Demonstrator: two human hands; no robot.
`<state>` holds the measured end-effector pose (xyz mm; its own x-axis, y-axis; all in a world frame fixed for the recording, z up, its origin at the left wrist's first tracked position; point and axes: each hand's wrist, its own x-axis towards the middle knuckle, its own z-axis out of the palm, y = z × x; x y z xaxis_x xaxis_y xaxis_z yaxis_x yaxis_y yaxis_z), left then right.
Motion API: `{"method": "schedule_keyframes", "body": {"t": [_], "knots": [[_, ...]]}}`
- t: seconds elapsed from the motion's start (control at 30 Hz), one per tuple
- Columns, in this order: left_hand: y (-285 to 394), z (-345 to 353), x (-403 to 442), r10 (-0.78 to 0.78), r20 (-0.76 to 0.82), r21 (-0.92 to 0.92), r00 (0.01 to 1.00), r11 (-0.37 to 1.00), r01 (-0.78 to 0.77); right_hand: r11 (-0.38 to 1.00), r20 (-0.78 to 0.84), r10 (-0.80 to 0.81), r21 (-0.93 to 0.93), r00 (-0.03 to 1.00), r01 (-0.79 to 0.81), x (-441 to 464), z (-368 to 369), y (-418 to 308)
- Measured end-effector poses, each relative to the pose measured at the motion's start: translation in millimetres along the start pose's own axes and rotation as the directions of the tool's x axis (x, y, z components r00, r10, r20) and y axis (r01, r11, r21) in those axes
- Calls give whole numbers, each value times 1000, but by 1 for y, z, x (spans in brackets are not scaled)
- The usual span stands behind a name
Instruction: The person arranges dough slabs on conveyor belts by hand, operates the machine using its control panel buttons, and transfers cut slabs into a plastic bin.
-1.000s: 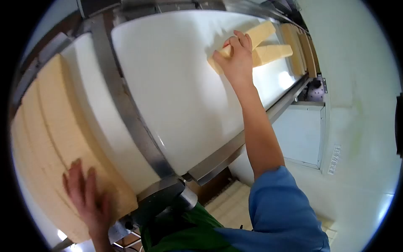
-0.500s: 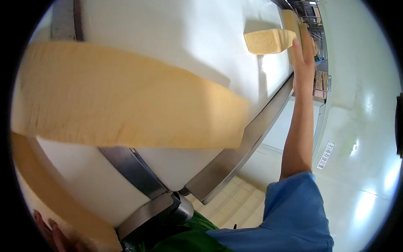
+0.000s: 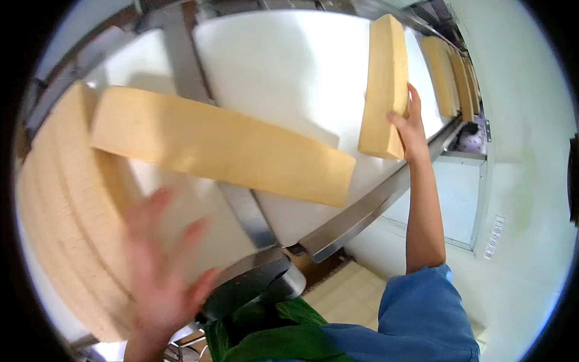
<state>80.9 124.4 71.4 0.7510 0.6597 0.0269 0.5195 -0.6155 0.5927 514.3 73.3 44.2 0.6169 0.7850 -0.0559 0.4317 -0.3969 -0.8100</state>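
Smoothly squared, long yellow slabs (image 3: 385, 84)

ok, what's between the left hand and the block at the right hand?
Head view: another long yellow block lies slantwise between them, over the metal strip and white surface.

Small printed label (image 3: 494, 237) on a pale wall (image 3: 534, 187), light floor (image 3: 353, 295) below.

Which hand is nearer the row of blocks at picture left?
Left. The left hand is close by the row of blocks; the right hand is farther off, touching another block.
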Motion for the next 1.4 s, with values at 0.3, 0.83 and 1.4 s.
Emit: {"method": "schedule_keyframes", "body": {"t": [0.3,0.83,1.4], "knots": [[51,105,117,132,54,201,990,970,-141,801,86,-285,-525,955,286,-41,48,-32],[-6,33,42,238,56,183,970,952,-244,744,375,-18,624,927,-238,-85,140,-62],[-80,-35,-163,-450,-475,136,756,812,568,843,603,-124,-355,788,405,-204,181,-178]]}}
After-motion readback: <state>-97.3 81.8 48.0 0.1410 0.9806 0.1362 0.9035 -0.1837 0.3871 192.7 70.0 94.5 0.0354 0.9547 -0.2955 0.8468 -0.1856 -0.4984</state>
